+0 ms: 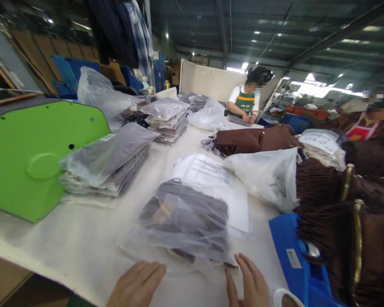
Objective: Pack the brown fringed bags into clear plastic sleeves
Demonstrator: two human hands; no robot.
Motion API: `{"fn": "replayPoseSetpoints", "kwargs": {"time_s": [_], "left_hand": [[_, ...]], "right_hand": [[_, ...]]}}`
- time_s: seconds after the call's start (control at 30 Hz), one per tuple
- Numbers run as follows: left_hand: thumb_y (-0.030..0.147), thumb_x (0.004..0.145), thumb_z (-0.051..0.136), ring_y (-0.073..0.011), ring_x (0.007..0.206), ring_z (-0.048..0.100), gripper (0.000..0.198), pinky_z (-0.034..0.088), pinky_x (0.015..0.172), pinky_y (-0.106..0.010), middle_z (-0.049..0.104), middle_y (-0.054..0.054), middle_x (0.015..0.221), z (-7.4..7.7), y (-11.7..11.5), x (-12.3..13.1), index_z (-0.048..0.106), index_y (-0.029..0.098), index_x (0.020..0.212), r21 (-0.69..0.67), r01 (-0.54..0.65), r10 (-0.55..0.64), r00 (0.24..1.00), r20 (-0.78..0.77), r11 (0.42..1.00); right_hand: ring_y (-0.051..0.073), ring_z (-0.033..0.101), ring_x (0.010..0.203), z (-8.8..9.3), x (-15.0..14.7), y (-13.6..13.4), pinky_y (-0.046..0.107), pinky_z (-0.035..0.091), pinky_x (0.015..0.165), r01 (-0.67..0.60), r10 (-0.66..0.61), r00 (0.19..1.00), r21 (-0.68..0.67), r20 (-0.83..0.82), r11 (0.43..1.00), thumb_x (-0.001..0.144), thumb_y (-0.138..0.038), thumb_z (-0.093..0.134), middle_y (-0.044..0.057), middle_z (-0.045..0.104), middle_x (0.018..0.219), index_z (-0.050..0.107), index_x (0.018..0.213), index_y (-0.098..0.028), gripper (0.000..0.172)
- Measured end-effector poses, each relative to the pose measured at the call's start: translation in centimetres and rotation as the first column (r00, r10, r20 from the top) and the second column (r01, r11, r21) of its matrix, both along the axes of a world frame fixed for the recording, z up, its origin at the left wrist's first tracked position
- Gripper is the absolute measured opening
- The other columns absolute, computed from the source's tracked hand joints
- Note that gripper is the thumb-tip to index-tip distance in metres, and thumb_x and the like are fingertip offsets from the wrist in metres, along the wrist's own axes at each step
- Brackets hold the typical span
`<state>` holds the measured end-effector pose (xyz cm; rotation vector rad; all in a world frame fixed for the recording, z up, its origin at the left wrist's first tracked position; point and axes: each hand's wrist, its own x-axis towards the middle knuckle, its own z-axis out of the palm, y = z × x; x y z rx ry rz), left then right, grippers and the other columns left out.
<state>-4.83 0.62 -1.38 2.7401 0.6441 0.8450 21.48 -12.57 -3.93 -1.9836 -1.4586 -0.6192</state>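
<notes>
A grey folded garment in a clear plastic bag [192, 217] lies on the white table [92, 238] in front of me, its top edge over printed white sheets [240, 200]. By the bag's near left edge is my left hand [137, 283], its fingers together and angled toward the bag; whether it pinches the film is not clear. My right hand [248, 281] is at the near right corner, thumb and fingers apart, with nothing visibly gripped between them.
Left stand a green machine panel [48, 149] and a bagged garment stack [109, 162]; another stack [168, 117] lies farther back. Brown garments [256, 138] and a blue bin [291, 251] are on the right. A person in a green apron [245, 102] works at the far end.
</notes>
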Motion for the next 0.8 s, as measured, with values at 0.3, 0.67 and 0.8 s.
{"fn": "replayPoseSetpoints", "kwargs": {"time_s": [0.3, 0.67, 0.8], "left_hand": [[0.004, 0.088, 0.028, -0.0189, 0.103, 0.059, 0.043, 0.049, 0.080, -0.028, 0.061, -0.012, 0.116, 1.4, 3.8, 6.5, 0.048, 0.016, 0.124, 0.378, 0.348, -0.250, 0.926, -0.283, 0.858], [0.020, 0.090, 0.038, -0.0268, 0.123, 0.040, 0.035, 0.032, 0.102, -0.045, 0.052, -0.012, 0.127, 0.9, 1.8, 14.3, 0.045, 0.013, 0.124, 0.125, 0.500, -0.448, 0.842, -0.301, 0.857], [0.023, 0.091, 0.041, -0.0245, 0.120, 0.042, 0.034, 0.026, 0.103, -0.043, 0.054, -0.012, 0.124, 0.7, 1.3, 16.5, 0.045, 0.013, 0.123, 0.029, 0.495, -0.472, 0.844, -0.254, 0.868]], "right_hand": [[0.021, 0.066, 0.077, -1.2, 0.7, -0.6, 0.033, 0.055, 0.070, 0.069, -0.118, 0.542, -0.096, -0.832, 0.993, 0.077, -0.049, 0.052, 0.008, 0.069, 0.084, 0.060, 0.093, -0.018, 0.036], [0.018, 0.065, 0.076, 0.1, -0.9, 1.8, 0.030, 0.054, 0.064, 0.073, -0.064, 0.837, -0.006, -0.543, 0.997, 0.084, -0.037, 0.041, 0.007, 0.066, 0.091, 0.057, 0.104, -0.021, 0.030], [0.015, 0.063, 0.061, 0.5, -0.5, 2.0, 0.024, 0.051, 0.057, 0.064, -0.022, 0.683, 0.029, -0.730, 0.998, 0.084, -0.032, 0.037, 0.003, 0.067, 0.076, 0.057, 0.097, -0.020, 0.027]]}}
